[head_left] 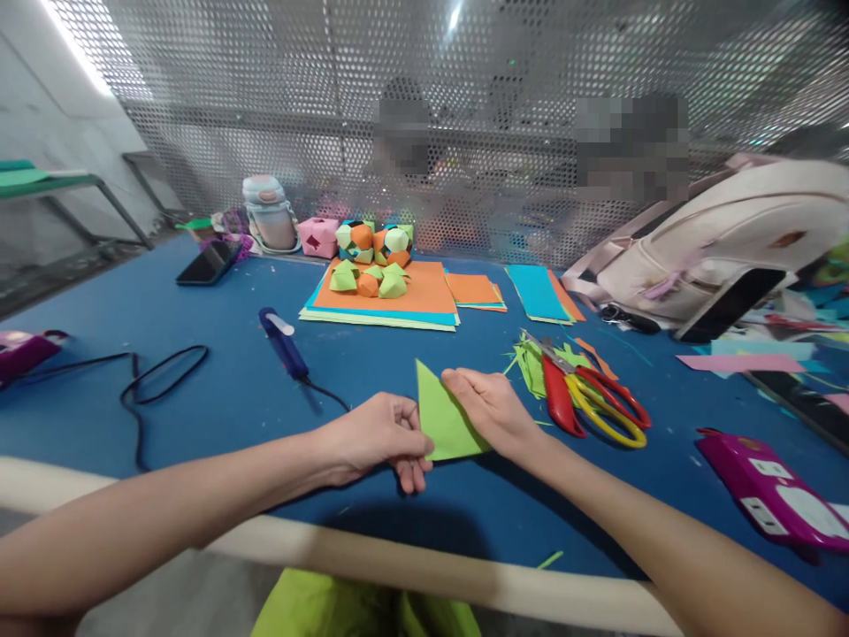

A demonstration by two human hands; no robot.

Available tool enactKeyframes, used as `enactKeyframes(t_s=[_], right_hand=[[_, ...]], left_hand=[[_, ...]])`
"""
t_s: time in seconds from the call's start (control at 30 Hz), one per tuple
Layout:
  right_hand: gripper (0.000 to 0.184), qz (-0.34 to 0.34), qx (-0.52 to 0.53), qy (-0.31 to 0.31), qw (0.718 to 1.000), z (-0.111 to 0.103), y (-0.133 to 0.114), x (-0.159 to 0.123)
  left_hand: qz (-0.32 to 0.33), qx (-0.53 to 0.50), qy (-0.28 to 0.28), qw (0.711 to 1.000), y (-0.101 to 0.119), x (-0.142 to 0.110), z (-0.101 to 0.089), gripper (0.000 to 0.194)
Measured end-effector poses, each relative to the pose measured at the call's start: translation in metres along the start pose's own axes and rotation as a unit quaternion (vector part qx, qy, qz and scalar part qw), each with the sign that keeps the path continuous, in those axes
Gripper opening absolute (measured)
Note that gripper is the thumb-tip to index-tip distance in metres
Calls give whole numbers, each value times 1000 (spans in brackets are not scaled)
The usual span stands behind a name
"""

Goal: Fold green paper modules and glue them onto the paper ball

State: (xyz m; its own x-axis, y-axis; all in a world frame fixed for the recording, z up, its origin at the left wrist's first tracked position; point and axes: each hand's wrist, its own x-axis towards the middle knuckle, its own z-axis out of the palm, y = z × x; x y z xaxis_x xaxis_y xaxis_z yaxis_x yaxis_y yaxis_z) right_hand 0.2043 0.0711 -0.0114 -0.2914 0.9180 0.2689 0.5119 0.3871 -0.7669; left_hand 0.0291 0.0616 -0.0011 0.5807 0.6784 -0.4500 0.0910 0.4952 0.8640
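A lime-green sheet of paper folded into a triangle [446,418] is held just above the blue tabletop, one corner pointing up. My left hand [391,438] pinches its lower left corner between thumb and fingers. Along the slanted right edge, my right hand [494,409] grips the paper with its fingers closed on it. To the right of that hand lie scissors with red and yellow handles [600,402] and a red-handled cutter [562,396], on a heap of green paper scraps [531,364].
Behind my hands, folded paper shapes [368,281] rest on stacked coloured sheets [381,318]. A blue corded tool [284,343] lies left of them. Purple power strips [773,487] flank both sides. A pink backpack [722,239], bottle [269,217] and phone [209,263] stand or lie farther back.
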Motion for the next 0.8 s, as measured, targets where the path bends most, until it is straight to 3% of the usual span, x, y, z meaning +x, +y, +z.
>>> enactKeyframes(t_s=[0.23,0.4,0.53,0.7,0.8], right_hand=[[52,3,-21,4,1000,-7,3,-5],[52,7,-1,-31,1000,-12,6,-6],[56,6,-10,-16,1000,-17,10,-5],[48,122,88,-137,979,-28,13,-3],[47,129,91,-138,978,-34,14,-1]], left_hand=[[1,-11,7,1000,2,0,-1,12],[19,-28,12,999,3,-1,-1,17],[27,-42,8,999,4,0,-4,21],[36,-57,26,997,4,1,-7,24],[35,-51,28,998,2,2,-8,29]])
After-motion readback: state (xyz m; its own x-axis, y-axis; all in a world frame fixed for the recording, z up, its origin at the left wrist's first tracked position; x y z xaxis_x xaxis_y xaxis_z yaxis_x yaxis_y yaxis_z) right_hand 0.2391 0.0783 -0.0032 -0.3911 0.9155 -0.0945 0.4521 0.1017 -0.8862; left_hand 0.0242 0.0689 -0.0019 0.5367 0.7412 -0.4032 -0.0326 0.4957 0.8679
